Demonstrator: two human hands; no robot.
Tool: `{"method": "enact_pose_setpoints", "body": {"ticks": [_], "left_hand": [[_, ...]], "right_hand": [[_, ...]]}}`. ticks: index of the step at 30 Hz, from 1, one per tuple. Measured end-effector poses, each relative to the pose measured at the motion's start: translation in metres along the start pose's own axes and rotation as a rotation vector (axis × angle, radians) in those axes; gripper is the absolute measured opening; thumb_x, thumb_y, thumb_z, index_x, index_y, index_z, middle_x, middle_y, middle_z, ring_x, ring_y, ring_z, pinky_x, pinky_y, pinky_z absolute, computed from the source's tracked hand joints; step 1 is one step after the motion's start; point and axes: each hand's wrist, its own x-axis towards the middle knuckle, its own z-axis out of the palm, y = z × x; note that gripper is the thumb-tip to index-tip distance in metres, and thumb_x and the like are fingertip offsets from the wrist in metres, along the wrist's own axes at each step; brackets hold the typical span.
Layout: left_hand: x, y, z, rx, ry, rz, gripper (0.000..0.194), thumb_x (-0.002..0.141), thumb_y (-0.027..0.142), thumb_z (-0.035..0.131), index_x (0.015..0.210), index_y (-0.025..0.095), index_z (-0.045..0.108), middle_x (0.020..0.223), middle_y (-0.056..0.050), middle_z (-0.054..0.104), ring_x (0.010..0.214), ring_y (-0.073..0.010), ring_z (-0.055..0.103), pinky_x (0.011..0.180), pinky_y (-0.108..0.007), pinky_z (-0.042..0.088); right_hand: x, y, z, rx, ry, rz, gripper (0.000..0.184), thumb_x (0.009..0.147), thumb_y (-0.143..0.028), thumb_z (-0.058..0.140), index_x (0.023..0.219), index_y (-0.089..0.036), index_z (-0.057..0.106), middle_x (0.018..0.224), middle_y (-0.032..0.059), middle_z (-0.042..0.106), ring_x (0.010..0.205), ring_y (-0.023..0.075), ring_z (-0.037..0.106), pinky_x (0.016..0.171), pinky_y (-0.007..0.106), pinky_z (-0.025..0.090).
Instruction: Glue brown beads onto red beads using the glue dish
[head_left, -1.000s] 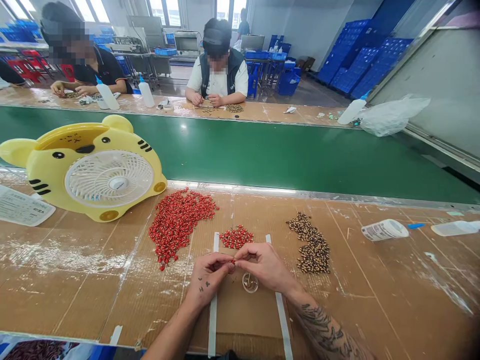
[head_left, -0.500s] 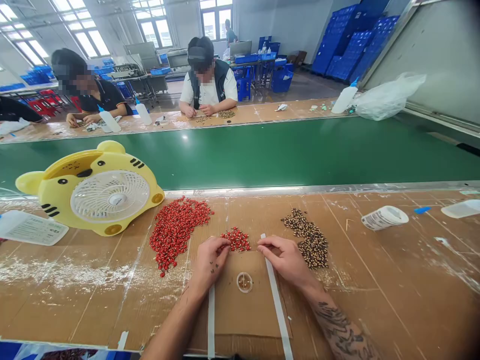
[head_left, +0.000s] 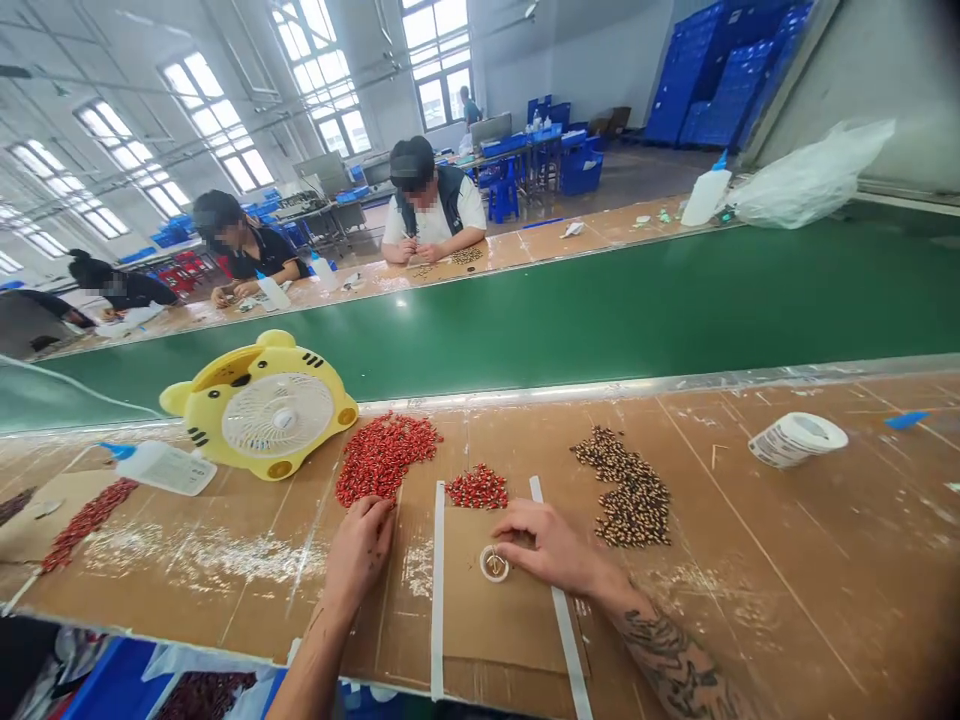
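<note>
The right hand [head_left: 559, 548] lies spread, fingertips at the rim of a small round clear plastic cup [head_left: 494, 563], its contents hard to make out. The left hand [head_left: 360, 548] curls on brown cardboard [head_left: 487, 620], hiding whatever it may hold. Just ahead, glossy red beads [head_left: 477, 487] sit beside a white tape strip [head_left: 438, 590].

The head-worn camera looked forward and down from just behind the left hand [head_left: 360, 548] and right hand [head_left: 555, 548], close above the bench [head_left: 750, 560]. Its wide, slightly tilted view reached across the conveyor belt [head_left: 600, 320] to a seated worker [head_left: 431, 200] beyond the hands.
</note>
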Motion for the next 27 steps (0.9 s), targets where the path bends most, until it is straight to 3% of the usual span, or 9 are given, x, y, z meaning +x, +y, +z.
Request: {"method": "enact_pose_setpoints", "body": {"ticks": [6,11,18,21,24,27], "left_hand": [[0.013,0.010,-0.003,0.086,-0.099,-0.086,0.025,0.091,0.016,0.047,0.099,0.019,0.071,0.095,-0.010,0.068,0.091,-0.0223,0.065,0.080,-0.031,0.047],[0.019,0.014,-0.010,0.109,-0.163,-0.072,0.021,0.087,0.011,0.051,0.088,0.016,0.070,0.089,-0.010,0.067,0.085,-0.0216,0.064,0.075,-0.029,0.044],[0.029,0.015,-0.012,0.050,-0.237,-0.026,0.020,0.077,0.002,0.051,0.071,0.017,0.064,0.073,-0.005,0.067,0.072,-0.0179,0.062,0.066,-0.024,0.039],[0.028,0.014,-0.014,-0.004,-0.257,-0.027,0.020,0.075,0.003,0.051,0.073,0.017,0.065,0.068,-0.003,0.065,0.066,-0.0174,0.060,0.062,-0.024,0.037],[0.023,0.020,-0.017,-0.117,-0.249,-0.036,0.027,0.075,0.007,0.052,0.092,0.017,0.070,0.073,-0.003,0.067,0.068,-0.0177,0.061,0.064,-0.025,0.040],[0.015,0.034,-0.014,-0.460,-0.206,-0.118,0.024,0.079,0.018,0.056,0.094,0.018,0.075,0.082,-0.006,0.071,0.073,-0.0190,0.063,0.068,-0.026,0.045]], "right_hand": [[0.004,0.006,0.010,0.036,-0.005,0.009,0.008,0.083,-0.022,0.067,0.086,-0.019,0.074,0.081,0.0025,0.066,0.075,0.0162,0.060,0.068,0.026,0.043],[0.003,0.007,0.011,0.036,0.002,-0.021,0.011,0.084,-0.020,0.066,0.076,-0.018,0.073,0.076,0.0023,0.065,0.074,0.0160,0.059,0.066,0.026,0.041],[0.002,0.007,0.009,0.068,0.013,-0.018,0.011,0.082,-0.022,0.068,0.091,-0.017,0.072,0.079,0.0030,0.065,0.072,0.0162,0.059,0.066,0.026,0.044],[0.005,0.011,0.013,0.064,0.008,-0.014,0.009,0.083,-0.023,0.067,0.088,-0.017,0.074,0.077,0.0031,0.066,0.072,0.0163,0.059,0.067,0.026,0.043],[0.005,0.015,0.016,0.067,0.004,-0.020,0.011,0.085,-0.023,0.067,0.079,-0.018,0.074,0.075,0.0032,0.066,0.072,0.0161,0.059,0.067,0.026,0.042],[0.002,0.015,0.012,0.051,-0.017,-0.045,0.013,0.086,-0.025,0.066,0.079,-0.018,0.074,0.073,0.0031,0.063,0.070,0.0156,0.056,0.064,0.026,0.041]]}}
